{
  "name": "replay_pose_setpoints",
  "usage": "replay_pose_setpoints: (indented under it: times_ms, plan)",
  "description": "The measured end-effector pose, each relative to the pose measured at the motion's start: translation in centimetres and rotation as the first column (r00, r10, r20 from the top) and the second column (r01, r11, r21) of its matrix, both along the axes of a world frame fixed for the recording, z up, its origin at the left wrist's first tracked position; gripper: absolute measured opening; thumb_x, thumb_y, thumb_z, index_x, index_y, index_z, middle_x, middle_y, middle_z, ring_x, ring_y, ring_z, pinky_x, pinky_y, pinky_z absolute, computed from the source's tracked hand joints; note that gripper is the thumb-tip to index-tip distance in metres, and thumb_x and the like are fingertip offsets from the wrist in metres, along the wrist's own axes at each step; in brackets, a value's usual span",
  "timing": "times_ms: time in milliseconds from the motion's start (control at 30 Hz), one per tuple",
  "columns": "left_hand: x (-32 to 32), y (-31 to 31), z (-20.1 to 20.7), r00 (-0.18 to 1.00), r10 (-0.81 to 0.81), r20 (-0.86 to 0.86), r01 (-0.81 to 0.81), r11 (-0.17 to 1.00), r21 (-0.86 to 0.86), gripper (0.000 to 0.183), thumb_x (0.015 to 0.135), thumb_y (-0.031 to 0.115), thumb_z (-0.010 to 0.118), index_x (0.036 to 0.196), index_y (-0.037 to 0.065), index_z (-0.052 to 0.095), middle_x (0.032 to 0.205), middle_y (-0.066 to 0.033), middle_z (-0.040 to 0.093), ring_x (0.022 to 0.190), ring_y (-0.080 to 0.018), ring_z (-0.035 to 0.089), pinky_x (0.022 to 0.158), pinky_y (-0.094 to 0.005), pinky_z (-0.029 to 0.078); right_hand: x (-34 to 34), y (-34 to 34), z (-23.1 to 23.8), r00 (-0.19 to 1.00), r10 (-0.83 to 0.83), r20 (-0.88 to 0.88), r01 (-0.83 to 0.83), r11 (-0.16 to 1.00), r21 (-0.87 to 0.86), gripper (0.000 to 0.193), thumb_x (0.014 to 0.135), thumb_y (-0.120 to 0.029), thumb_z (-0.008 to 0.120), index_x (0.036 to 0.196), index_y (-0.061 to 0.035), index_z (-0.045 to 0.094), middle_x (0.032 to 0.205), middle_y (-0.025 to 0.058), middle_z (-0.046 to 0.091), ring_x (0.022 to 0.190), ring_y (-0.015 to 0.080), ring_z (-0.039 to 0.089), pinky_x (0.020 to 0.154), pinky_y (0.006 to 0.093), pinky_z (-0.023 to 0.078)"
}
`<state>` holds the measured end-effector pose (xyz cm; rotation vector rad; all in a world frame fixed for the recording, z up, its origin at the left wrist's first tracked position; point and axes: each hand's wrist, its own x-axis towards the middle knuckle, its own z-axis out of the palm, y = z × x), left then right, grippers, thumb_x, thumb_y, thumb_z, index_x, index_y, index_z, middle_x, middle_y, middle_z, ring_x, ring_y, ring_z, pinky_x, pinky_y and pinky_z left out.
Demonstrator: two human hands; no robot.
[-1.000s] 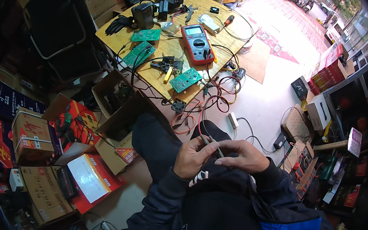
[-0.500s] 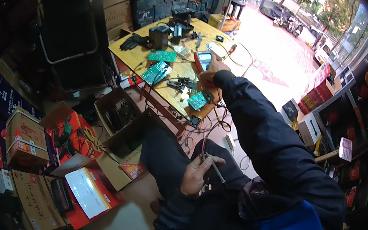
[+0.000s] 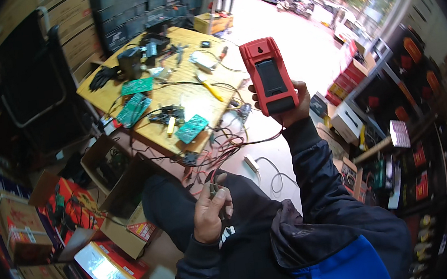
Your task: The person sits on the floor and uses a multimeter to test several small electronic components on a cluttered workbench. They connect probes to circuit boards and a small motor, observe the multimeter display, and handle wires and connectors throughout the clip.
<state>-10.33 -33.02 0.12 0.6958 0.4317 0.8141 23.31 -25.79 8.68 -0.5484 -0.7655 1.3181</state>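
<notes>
My right hand is raised to the right of the table, its fingers wrapped round a red handheld multimeter. The meter's back, with its dark stand panel, faces me, and its screen is hidden. In front of my lap, my left hand is closed round a pair of test probes; their lower parts are mostly covered by the fingers. Red and black leads run from them toward the tangle of cables by the table's near corner.
Green circuit boards, a yellow-handled tool, black gloves and a black device lie on the wooden table. Open cardboard boxes stand at left, near a black chair. Shelving with batteries lines the right.
My right hand has lifted the multimeter off the table and moved it right, turning its back toward me. My left hand keeps the probes. The view has shifted right.
</notes>
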Motion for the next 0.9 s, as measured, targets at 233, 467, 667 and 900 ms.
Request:
replay_pose_setpoints:
  times_ms: [233, 467, 667, 900]
  plan:
    - [5.8, 0.3, 2.9, 0.993, -0.115, -0.033, 0.114, 0.993, -0.036, 0.017, 0.107, 0.018, 0.061, 0.111, 0.002, 0.062, 0.080, -0.0030, 0.057, 0.062, -0.0112, 0.054, 0.058, -0.0262, 0.044, 0.9, -9.4, -2.5, 0.985, -0.119, -0.126, 0.107, 0.990, -0.096, 0.094, 0.090, -0.056, 0.056, 0.156, 0.0081, 0.039, 0.139, 0.0384, 0.057, 0.112, 0.0444, 0.071, 0.096, 0.0520, 0.061]
    - [11.3, 1.8, 4.5, 0.997, -0.063, -0.049, 0.061, 0.997, -0.042, 0.016, 0.101, 0.018, 0.070, 0.104, 0.004, 0.064, 0.086, -0.0061, 0.067, 0.062, -0.0124, 0.060, 0.052, -0.0259, 0.044, 0.8, -13.8, -7.4, 0.965, -0.143, -0.219, 0.095, 0.972, -0.216, 0.094, 0.086, -0.055, 0.062, 0.154, 0.0088, 0.043, 0.139, 0.0362, 0.060, 0.119, 0.0434, 0.069, 0.104, 0.0508, 0.057]
    - [15.7, 3.5, 2.8, 0.977, -0.024, -0.212, 0.031, 0.999, 0.028, 0.037, 0.096, 0.019, 0.078, 0.121, -0.001, 0.060, 0.086, -0.0089, 0.072, 0.056, -0.0069, 0.054, 0.050, -0.0219, 0.041, 0.6, -15.2, -10.2, 0.919, -0.150, -0.365, 0.043, 0.957, -0.285, 0.077, 0.087, -0.039, 0.053, 0.143, 0.0145, 0.052, 0.132, 0.0320, 0.067, 0.113, 0.0430, 0.072, 0.104, 0.0507, 0.058]
    - [16.7, 4.1, 1.4, 0.947, 0.012, -0.322, -0.011, 1.000, 0.003, 0.045, 0.093, 0.024, 0.083, 0.125, 0.001, 0.060, 0.097, -0.0022, 0.066, 0.057, -0.0048, 0.053, 0.048, -0.0205, 0.039, 0.6, -16.0, -11.8, 0.887, -0.101, -0.450, -0.038, 0.957, -0.289, 0.075, 0.087, -0.033, 0.047, 0.145, 0.0135, 0.050, 0.134, 0.0310, 0.066, 0.116, 0.0436, 0.071, 0.105, 0.0518, 0.056]
